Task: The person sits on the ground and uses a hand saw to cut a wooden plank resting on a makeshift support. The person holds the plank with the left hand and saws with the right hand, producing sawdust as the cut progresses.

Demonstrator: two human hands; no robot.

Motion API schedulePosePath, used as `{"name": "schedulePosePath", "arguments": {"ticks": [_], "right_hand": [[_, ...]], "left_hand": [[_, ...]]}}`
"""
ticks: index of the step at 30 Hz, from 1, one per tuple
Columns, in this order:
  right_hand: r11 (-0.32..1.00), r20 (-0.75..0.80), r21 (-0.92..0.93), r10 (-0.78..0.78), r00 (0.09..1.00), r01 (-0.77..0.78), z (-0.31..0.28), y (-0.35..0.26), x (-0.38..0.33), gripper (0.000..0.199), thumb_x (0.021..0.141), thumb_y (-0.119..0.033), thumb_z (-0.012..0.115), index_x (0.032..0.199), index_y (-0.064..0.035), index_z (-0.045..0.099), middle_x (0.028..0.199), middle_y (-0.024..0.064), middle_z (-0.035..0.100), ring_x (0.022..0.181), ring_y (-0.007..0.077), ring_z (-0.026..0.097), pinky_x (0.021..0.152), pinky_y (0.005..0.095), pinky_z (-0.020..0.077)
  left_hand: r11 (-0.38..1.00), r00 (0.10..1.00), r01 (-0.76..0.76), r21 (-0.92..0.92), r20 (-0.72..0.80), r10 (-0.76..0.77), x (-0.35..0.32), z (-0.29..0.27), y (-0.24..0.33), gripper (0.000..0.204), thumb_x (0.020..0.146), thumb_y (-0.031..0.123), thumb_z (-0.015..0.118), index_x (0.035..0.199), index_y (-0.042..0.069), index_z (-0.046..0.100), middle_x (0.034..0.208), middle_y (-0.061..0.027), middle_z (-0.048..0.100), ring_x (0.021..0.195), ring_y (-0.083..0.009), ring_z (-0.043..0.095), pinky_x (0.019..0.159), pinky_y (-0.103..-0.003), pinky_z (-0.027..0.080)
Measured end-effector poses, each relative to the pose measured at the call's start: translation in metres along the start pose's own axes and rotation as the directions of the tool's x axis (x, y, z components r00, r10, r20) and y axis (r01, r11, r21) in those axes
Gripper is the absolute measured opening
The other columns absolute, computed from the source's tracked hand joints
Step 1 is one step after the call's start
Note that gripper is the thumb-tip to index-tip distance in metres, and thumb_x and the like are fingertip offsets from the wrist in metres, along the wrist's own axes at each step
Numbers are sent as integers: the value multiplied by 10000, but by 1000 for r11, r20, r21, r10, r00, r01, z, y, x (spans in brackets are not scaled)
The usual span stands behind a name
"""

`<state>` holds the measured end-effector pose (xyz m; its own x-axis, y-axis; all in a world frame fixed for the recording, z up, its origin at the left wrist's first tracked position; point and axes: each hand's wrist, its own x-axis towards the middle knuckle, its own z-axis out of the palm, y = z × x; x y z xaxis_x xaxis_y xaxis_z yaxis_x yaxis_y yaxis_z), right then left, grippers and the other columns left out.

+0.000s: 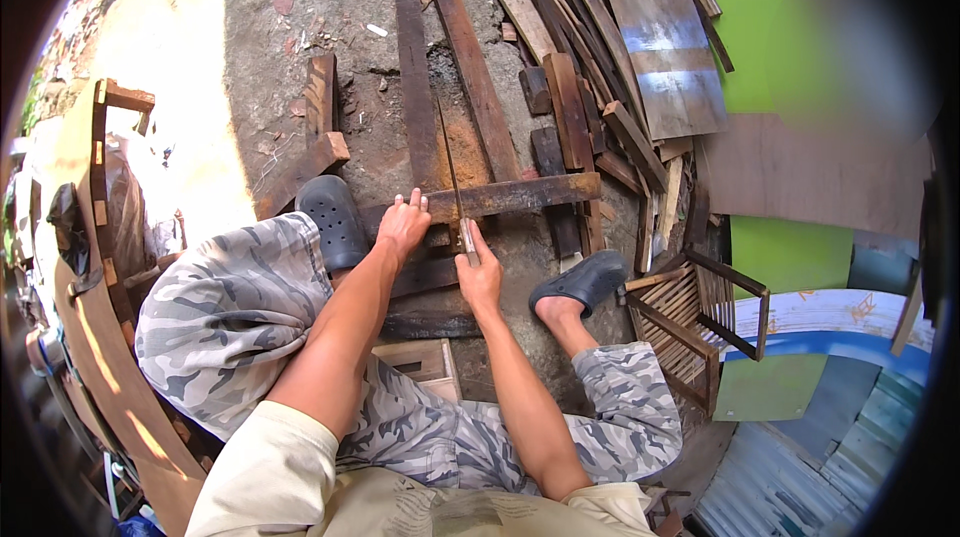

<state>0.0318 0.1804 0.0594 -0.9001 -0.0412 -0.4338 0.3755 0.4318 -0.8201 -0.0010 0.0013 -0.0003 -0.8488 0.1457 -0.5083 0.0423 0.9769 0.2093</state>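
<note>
Handsaw (454, 177) lengthwise forward, slightly leftward

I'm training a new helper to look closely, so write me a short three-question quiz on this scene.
1. Which hand grips the saw?
2. True or false: the left hand rests on the crosswise wooden beam.
3. The person's trousers are: A) striped; B) camouflage-patterned; C) plain black.

Key: 1. The right hand. 2. True. 3. B.
</note>
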Motion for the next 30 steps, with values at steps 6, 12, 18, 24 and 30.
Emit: {"name": "schedulePosePath", "arguments": {"ticks": [6,12,18,24,30], "right_hand": [[990,29,-98,103,994,-100,-35,-31,-101,611,844,-11,554,1451,-81,545,1398,179,614,1305,252,583,1060,308,438],[989,22,-28,146,989,-146,-60,-33,-153,585,844,11,546,1428,-17,551,1399,185,613,1313,236,572,1079,310,419],[986,-128,-18,-165,978,164,9,9,5,608,830,-51,588,1434,-99,558,1320,180,655,1200,282,657,974,346,501],[1000,14,-12,9,1000,-9,-6,-14,-20,589,841,-36,567,1430,-49,556,1363,161,646,1242,203,620,1026,281,450],[991,26,-87,107,994,-104,-80,-57,-157,612,806,8,580,1413,-72,578,1314,202,656,1251,269,624,1004,323,483]], "left_hand": [[1000,999,-4,1,-41,4,1,6,-4,402,1000,144,466,1336,-44,584,1510,-259,449,1205,-504,594,955,-466,564],[1000,1000,-15,22,-25,16,-7,14,-4,442,987,136,475,1386,-39,550,1516,-251,447,1226,-510,581,961,-466,562],[999,999,-43,25,-28,44,0,2,4,452,983,124,479,1400,-39,535,1529,-248,435,1238,-501,575,967,-462,558],[999,999,-2,46,38,0,-2,6,-7,498,981,104,463,1465,-14,468,1578,-215,382,1281,-469,555,961,-472,557],[998,997,-33,59,-62,37,-5,14,-3,449,990,123,474,1402,-46,529,1529,-243,439,1233,-492,583,943,-467,571]]}}
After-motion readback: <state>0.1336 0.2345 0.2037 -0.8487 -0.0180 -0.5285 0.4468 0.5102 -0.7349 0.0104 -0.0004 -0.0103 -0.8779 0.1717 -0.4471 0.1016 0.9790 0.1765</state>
